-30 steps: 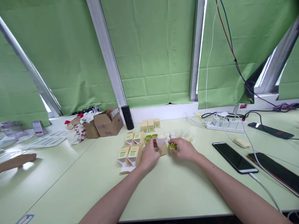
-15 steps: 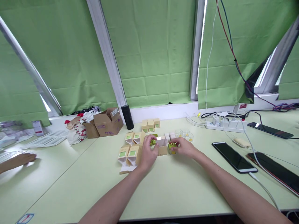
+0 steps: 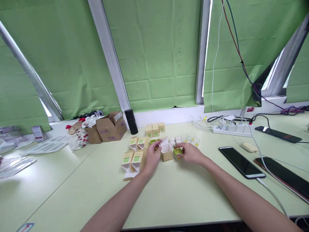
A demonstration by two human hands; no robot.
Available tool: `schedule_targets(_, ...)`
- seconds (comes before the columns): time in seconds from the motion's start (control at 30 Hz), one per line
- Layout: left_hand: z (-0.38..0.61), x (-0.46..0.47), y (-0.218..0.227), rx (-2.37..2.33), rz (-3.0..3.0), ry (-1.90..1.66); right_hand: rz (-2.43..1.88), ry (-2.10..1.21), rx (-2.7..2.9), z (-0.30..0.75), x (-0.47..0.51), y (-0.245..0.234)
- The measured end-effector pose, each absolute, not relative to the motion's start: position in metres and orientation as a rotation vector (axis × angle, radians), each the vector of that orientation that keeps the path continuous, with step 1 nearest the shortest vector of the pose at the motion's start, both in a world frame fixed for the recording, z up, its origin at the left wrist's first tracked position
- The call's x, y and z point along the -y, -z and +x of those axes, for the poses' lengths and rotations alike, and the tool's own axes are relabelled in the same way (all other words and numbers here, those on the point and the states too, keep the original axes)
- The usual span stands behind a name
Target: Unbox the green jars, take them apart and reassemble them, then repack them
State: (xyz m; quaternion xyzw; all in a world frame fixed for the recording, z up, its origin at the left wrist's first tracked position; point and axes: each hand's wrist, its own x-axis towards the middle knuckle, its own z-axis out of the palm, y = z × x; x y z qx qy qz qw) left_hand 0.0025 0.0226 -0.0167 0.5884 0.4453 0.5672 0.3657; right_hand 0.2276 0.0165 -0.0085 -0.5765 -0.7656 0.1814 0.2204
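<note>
A small open cardboard box (image 3: 167,156) with a white inside stands upright on the table, its flap raised at the back. My left hand (image 3: 152,159) is closed at the box's left edge, thumb and fingers bent around the flap side. Just right of the box, my right hand (image 3: 191,153) grips a small green jar (image 3: 178,152) with a ring-like top between thumb and fingers. Behind my left fingers lies another green piece (image 3: 154,141), partly hidden. Several white pieces (image 3: 174,140) and clear round containers (image 3: 190,139) sit behind the box.
Left of my hands stand several small tan boxes (image 3: 137,158) with green labels, and more (image 3: 155,129) at the back. Farther left are a brown carton (image 3: 111,129) and a black cylinder (image 3: 131,121). To the right lie phones (image 3: 242,161), cables and a power strip (image 3: 233,129).
The box's flap shows more plainly and my left fingers have shifted slightly left. The green jar stays beside the box. Another person's hand at the far left has gone from view.
</note>
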Motion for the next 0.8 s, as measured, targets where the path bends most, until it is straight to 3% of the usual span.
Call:
schedule_targets(0.57,0.001,-0.023,0.015,-1.099,1.325,-1.338,-1.514,-0.246,1.968,0.230,-0.015,0.004)
schedule_targets(0.8,0.003,-0.017,0.014,-1.024,1.375,-1.332,-1.063,-0.296,1.618,0.229,-0.011,-0.003)
